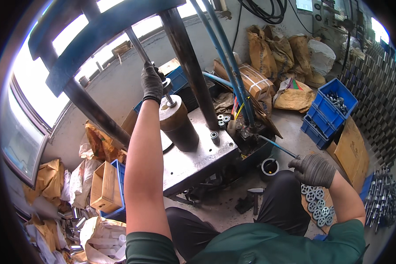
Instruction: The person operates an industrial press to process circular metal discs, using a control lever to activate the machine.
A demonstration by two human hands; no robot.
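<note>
In a dark grey glove, my left hand [152, 82] is closed round a slim metal rod [137, 45] that slants down from under the blue crossbeam [114, 33] of a press. Just beside that hand, a metal shaft with a round collar [167, 86] stands in the top of a thick brown-grey cylinder [179, 125]. This cylinder rests on the press's steel table [189, 163]. Over by my right knee, my gloved right hand [314, 169] grips the end of a blue lever [277, 146] that leads to the press's side. My fingers hide the lower end of the rod.
Small metal rings [214, 137] stand on the table's right corner. Blue crates [332, 110] of metal parts are stacked at right. Spoked metal wheels [317, 204] lie near my right elbow. A hammer [255, 200] is on the floor. Sacks [262, 53] line the back wall.
</note>
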